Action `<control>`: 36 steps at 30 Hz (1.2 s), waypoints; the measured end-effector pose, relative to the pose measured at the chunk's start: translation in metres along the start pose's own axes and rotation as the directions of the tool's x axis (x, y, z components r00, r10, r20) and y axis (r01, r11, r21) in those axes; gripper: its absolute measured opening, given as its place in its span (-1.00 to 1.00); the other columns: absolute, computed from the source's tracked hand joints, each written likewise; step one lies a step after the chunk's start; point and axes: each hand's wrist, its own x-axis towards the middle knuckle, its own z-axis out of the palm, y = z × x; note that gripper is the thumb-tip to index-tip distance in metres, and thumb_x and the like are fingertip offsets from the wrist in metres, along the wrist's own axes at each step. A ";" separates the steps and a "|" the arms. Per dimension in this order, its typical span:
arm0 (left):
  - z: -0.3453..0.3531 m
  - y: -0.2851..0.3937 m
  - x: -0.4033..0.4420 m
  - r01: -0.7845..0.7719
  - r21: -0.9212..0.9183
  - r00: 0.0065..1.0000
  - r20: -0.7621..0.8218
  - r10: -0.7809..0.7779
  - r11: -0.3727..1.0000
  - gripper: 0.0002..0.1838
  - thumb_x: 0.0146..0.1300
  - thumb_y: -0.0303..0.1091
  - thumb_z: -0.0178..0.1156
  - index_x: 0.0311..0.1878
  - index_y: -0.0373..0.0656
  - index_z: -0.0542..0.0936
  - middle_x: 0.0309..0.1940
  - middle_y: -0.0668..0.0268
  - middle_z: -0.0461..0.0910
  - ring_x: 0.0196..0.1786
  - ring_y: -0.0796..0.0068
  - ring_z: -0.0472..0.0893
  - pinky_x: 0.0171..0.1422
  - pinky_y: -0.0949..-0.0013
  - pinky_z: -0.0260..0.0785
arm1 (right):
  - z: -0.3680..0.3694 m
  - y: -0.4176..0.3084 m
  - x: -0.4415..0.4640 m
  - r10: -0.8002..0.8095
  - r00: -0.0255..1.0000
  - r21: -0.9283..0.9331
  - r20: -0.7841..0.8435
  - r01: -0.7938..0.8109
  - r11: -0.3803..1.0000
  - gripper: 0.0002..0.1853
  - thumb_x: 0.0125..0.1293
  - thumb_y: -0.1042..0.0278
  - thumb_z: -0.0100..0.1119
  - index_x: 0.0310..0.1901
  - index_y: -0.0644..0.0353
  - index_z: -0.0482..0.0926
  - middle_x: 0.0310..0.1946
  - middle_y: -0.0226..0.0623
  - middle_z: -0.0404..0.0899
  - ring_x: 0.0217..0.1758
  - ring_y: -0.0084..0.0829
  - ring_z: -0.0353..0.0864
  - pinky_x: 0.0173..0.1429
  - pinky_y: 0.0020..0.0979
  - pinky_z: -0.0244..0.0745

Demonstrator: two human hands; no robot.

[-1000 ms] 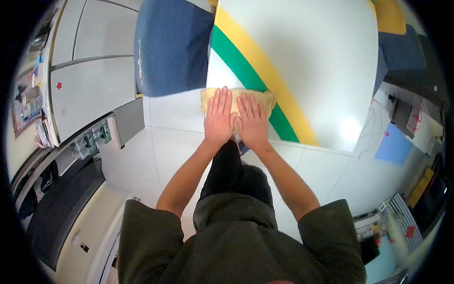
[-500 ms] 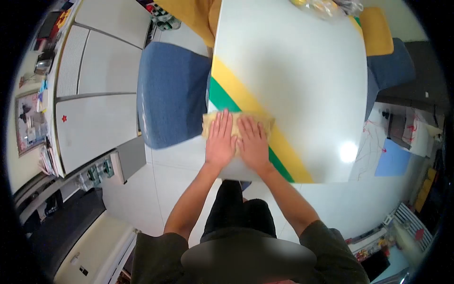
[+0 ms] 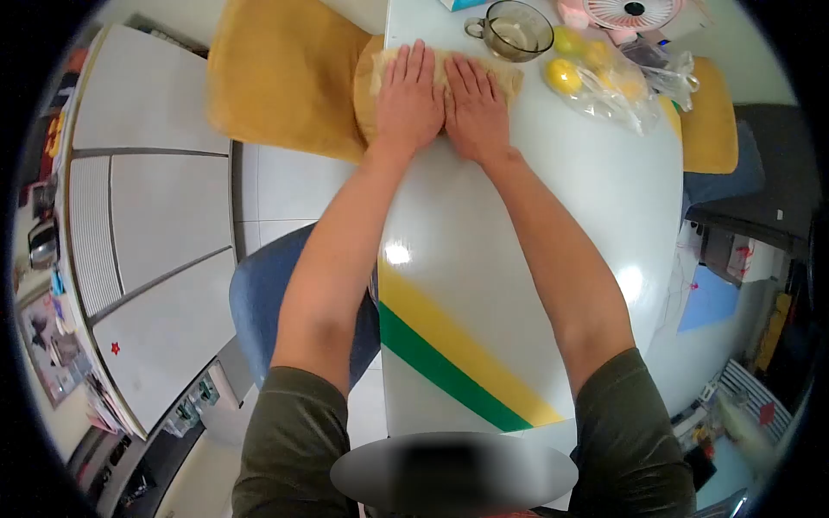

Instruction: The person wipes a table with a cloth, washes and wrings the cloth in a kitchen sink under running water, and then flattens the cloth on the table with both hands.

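A tan-yellow cleaning cloth [image 3: 511, 79] lies spread on the glossy white table [image 3: 458, 250], at its far left part. My left hand [image 3: 409, 104] presses flat on the cloth's left half, fingers stretched forward. Beside it, my right hand [image 3: 477, 112] lies flat on the right half, fingers slightly apart. The thumbs are close together, and much of the cloth is hidden under both palms. Just beyond the cloth's right end stands a dark glass cup [image 3: 518, 47] with a handle.
A clear plastic bag [image 3: 617, 99] with yellow fruit lies right of the cup. Behind it is a pink fan [image 3: 635, 12]. A yellow chair [image 3: 281, 78] and a blue chair [image 3: 263, 285] stand along the table's left edge. Another yellow chair [image 3: 708, 121] is at the right.
Both hands have slid the cloth forward, from the table's near end across the stripes to the far part. The view has shifted forward too, bringing the cup and fan into sight.
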 end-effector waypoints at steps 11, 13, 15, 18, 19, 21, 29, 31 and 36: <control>0.004 -0.029 0.054 -0.083 -0.014 0.987 0.140 0.084 0.996 -0.34 0.55 -0.16 -0.09 0.60 -0.30 0.26 0.66 0.02 0.17 0.70 0.01 0.10 0.77 0.03 -0.12 | 0.012 0.005 0.032 0.028 0.997 -0.002 -0.066 -0.028 1.000 -0.43 0.60 0.09 -0.12 0.51 0.19 0.37 0.58 -0.22 0.32 0.67 -0.20 0.19 0.71 -0.02 0.02; 0.000 -0.025 0.051 -0.056 -0.030 0.991 0.124 0.059 0.998 -0.36 0.55 -0.17 -0.10 0.58 -0.33 0.30 0.64 -0.02 0.20 0.69 -0.03 0.13 0.77 0.00 -0.10 | 0.019 0.010 0.032 0.015 0.999 -0.074 -0.036 -0.018 0.997 -0.41 0.62 0.08 -0.17 0.57 0.11 0.28 0.62 -0.28 0.24 0.69 -0.25 0.14 0.73 -0.05 -0.02; 0.002 -0.022 0.049 -0.047 0.004 0.996 0.083 0.046 0.999 -0.37 0.54 -0.18 -0.08 0.56 -0.32 0.33 0.62 0.01 0.24 0.67 -0.02 0.18 0.75 -0.01 -0.06 | 0.017 0.012 0.029 0.012 1.000 -0.085 0.009 -0.011 0.996 -0.40 0.63 0.09 -0.19 0.59 0.13 0.25 0.63 -0.24 0.21 0.70 -0.24 0.12 0.73 -0.08 -0.05; -0.004 -0.008 0.024 0.016 -0.002 0.997 0.075 -0.016 1.000 -0.36 0.53 -0.19 -0.06 0.57 -0.33 0.31 0.63 -0.02 0.21 0.68 -0.01 0.15 0.76 0.01 -0.08 | 0.009 0.011 0.024 0.010 0.998 -0.023 0.059 -0.009 1.000 -0.39 0.61 0.12 -0.20 0.57 0.22 0.28 0.61 -0.12 0.25 0.70 -0.17 0.12 0.73 -0.09 -0.07; -0.007 -0.004 0.010 0.007 -0.001 0.997 0.075 -0.007 1.000 -0.36 0.53 -0.19 -0.05 0.57 -0.33 0.31 0.64 -0.03 0.20 0.69 0.00 0.14 0.76 0.01 -0.07 | 0.004 0.009 0.013 0.005 0.997 -0.007 0.073 -0.004 1.000 -0.40 0.62 0.12 -0.21 0.57 0.21 0.27 0.61 -0.12 0.25 0.70 -0.17 0.12 0.73 -0.09 -0.06; -0.014 0.004 -0.022 -0.007 -0.003 0.997 0.077 0.007 1.000 -0.35 0.52 -0.19 -0.03 0.57 -0.34 0.30 0.64 -0.04 0.19 0.69 0.00 0.13 0.76 0.02 -0.06 | -0.002 0.005 -0.020 -0.076 0.996 -0.040 0.035 0.078 0.996 -0.40 0.64 0.08 -0.19 0.61 0.07 0.22 0.65 -0.29 0.18 0.71 -0.26 0.11 0.73 -0.06 -0.05; -0.086 0.103 -0.217 0.001 0.065 0.967 0.252 -0.018 0.998 -0.26 0.50 -0.16 0.04 0.65 -0.26 0.17 0.71 0.09 0.04 0.73 0.04 0.02 0.78 0.02 -0.14 | -0.090 -0.061 -0.223 -0.081 0.984 0.029 0.158 0.077 0.997 -0.38 0.59 0.11 -0.09 0.60 0.10 0.23 0.64 -0.25 0.20 0.71 -0.18 0.10 0.74 -0.01 -0.07; -0.118 0.139 -0.282 0.035 -0.004 0.961 0.273 -0.033 0.999 -0.25 0.48 -0.21 0.07 0.65 -0.29 0.15 0.71 0.07 0.03 0.73 0.02 0.01 0.78 0.00 -0.15 | -0.123 -0.084 -0.290 -0.089 0.976 0.074 0.198 0.075 0.994 -0.37 0.57 0.13 -0.06 0.60 0.12 0.25 0.63 -0.24 0.21 0.70 -0.17 0.11 0.74 0.00 -0.06; -0.195 0.242 -0.444 0.136 -0.082 0.906 0.413 -0.091 0.987 -0.23 0.45 -0.27 0.10 0.64 -0.34 0.14 0.71 0.04 0.02 0.74 -0.01 -0.01 0.79 -0.01 -0.18 | -0.208 -0.136 -0.476 -0.068 0.931 0.157 0.358 0.011 0.988 -0.32 0.56 0.16 -0.03 0.64 0.13 0.16 0.67 -0.24 0.11 0.74 -0.17 0.02 0.76 0.01 -0.14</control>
